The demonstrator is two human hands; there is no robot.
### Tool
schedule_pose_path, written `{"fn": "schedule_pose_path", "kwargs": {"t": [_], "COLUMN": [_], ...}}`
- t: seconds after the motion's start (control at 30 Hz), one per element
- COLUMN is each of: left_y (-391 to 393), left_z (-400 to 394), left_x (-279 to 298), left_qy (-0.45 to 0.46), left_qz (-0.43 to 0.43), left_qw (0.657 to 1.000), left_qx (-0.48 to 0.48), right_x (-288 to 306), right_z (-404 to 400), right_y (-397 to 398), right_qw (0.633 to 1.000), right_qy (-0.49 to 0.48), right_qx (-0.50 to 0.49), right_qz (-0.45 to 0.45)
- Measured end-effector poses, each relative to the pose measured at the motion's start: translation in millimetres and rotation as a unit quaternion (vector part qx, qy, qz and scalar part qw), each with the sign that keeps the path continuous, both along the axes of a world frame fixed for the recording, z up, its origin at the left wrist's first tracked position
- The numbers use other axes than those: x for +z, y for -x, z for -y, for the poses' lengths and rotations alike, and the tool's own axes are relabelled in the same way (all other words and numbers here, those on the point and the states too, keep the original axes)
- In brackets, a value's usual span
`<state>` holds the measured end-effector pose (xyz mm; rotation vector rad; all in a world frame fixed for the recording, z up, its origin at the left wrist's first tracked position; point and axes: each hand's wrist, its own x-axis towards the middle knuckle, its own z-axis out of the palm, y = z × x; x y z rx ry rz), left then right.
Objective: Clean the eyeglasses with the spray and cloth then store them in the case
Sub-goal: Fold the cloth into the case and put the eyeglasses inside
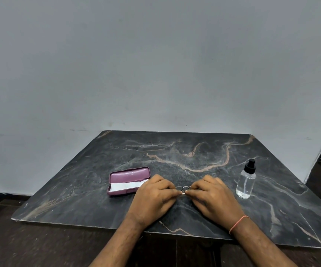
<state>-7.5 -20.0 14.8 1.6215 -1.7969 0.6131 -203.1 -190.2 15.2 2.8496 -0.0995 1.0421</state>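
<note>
Grey wall backs a dark marbled desk (194, 151). Far left of the hands lies an open purple eyeglass case (129, 174) with a white cloth (125, 186) in it; a clear spray bottle (246, 180) stands right. Left hand (154, 195) and right hand (213, 195) pinch the eyeglasses (182, 189) between them, frame running left-right, left hand nearer the cloth.

The glasses (182, 189) are lying mostly hidden inside the grip. The open mauve case (128, 181), holding a white cloth (126, 185), is sitting just left of it; the clear spray bottle (246, 181) is standing upright to its right.
</note>
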Motion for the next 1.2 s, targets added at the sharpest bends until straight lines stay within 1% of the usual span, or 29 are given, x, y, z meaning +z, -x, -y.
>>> {"fn": "schedule_pose_path", "kwargs": {"t": [0.1, 0.23, 0.33, 0.53, 0.67, 0.97, 1.13, 1.2], "left_y": [2.5, 2.4, 0.4, -1.9, -3.6, 1.0, 3.1, 4.4], "left_z": [-1.6, -3.4, -1.9, 1.0, 1.9, 1.2, -2.1, -3.1], "left_x": [0.7, 2.6, 0.7, -4.1, -6.1, -3.8, -1.4, 0.6], "left_qy": [0.001, -0.048, -0.071, -0.053, -0.031, 0.025, 0.051, 0.064], "left_qz": [-0.035, -0.11, -0.121, -0.111, -0.087, -0.048, -0.041, -0.037], "left_qw": [0.999, 0.992, 0.988, 0.99, 0.992, 0.997, 0.997, 0.996], "left_qx": [0.011, 0.04, 0.059, 0.07, 0.082, 0.061, 0.05, 0.046], "right_x": [0.7, 0.4, 0.8, 2.8, 2.8, 5.8, 8.9, 5.8], "right_z": [-0.8, -0.9, -1.6, -4.2, -4.7, -12.3, -14.9, -15.6], "right_y": [0.6, 0.8, 1.4, 0.9, 1.7, -0.1, -0.4, -0.1], "right_qw": [1.0, 1.0, 1.0, 1.0, 0.999, 0.992, 0.99, 0.99], "right_qy": [0.004, 0.004, 0.006, 0.015, 0.031, 0.087, 0.085, 0.062], "right_qx": [-0.001, -0.004, -0.005, -0.006, -0.011, -0.062, -0.092, -0.096], "right_qz": [-0.002, 0.0, 0.004, 0.008, 0.015, 0.061, 0.071, 0.077]}}
